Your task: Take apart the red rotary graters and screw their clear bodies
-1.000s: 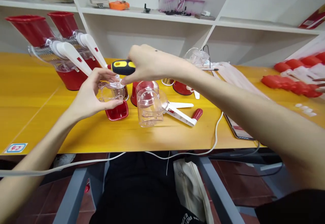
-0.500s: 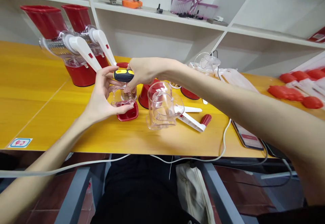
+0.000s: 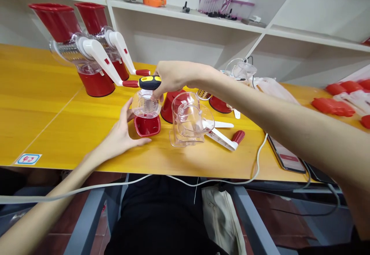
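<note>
My right hand [image 3: 170, 78] is closed on a screwdriver with a black and yellow handle [image 3: 149, 83]; its shaft does not show. Just under that hand's thumb is a round clear plastic part [image 3: 138, 106]. A metal grater drum [image 3: 148, 106] shows through it, and whether my right fingers also grip the clear part I cannot tell. My left hand [image 3: 121, 133] has thumb and fingers spread to the left of a red square hopper [image 3: 147, 127], with nothing in its grasp. The hopper stands on the table with its opening up. A clear plastic housing [image 3: 187, 126] stands to its right.
Two assembled red-and-white rotary graters [image 3: 95, 83] stand at back left. White crank handles [image 3: 221, 138] lie right of the housing, near a phone [image 3: 287, 156]. A white cable [image 3: 258, 158] crosses the table's front edge. Shelves [image 3: 179, 14] rise behind.
My left hand has let go of the clear plastic part and moved down beside the hopper. The screwdriver has shifted slightly right with my right hand. The view has turned a little.
</note>
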The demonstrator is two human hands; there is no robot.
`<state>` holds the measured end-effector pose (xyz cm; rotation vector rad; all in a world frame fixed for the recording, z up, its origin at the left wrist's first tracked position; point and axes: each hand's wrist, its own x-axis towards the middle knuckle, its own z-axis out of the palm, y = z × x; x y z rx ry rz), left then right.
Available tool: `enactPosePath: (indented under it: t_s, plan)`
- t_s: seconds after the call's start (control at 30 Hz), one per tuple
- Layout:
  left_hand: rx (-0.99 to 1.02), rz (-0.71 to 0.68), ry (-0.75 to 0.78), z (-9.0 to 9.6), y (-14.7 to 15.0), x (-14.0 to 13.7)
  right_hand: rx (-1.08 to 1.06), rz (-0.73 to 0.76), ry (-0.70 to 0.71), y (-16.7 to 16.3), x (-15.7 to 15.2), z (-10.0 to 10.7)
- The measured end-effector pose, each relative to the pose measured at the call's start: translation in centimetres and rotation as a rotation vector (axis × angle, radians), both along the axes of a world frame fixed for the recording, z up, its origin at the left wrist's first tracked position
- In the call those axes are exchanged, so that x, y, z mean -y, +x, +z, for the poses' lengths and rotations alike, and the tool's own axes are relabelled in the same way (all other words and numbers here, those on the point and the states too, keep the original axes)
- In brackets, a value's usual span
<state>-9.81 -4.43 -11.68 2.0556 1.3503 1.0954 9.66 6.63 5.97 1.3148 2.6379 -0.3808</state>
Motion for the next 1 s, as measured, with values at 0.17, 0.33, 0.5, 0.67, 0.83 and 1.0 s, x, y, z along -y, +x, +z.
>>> enactPosePath:
  t_s: [0.17, 0.33, 0.5, 0.67, 0.83, 1.0]
  plan:
    - [0.111, 0.148, -0.014, 0.1, 1.5, -0.3, -0.082, 0.022, 0.083, 0.3, 0.8, -0.5]
    - [0.222, 0.218, 0.031, 0.5, 2.0, -0.1, -0.131, 0.026, 0.173, 0.6, 2.0, -0.9]
    - [0.331, 0.244, 0.081, 1.2, 2.6, -0.7, -0.214, 0.057, 0.23, 1.2, 3.0, -1.5]
    - [0.349, 0.236, 0.086, 1.8, 2.7, -1.8, -0.191, 0.054, 0.262, 1.8, 3.8, -1.8]
    - [0.33, 0.24, 0.104, 1.6, 2.4, -2.4, -0.195, 0.084, 0.29, 2.0, 3.6, -2.0]
    - [0.254, 0.292, 0.14, 1.8, 2.6, -2.3, -0.194, 0.089, 0.303, 1.9, 3.2, -2.2]
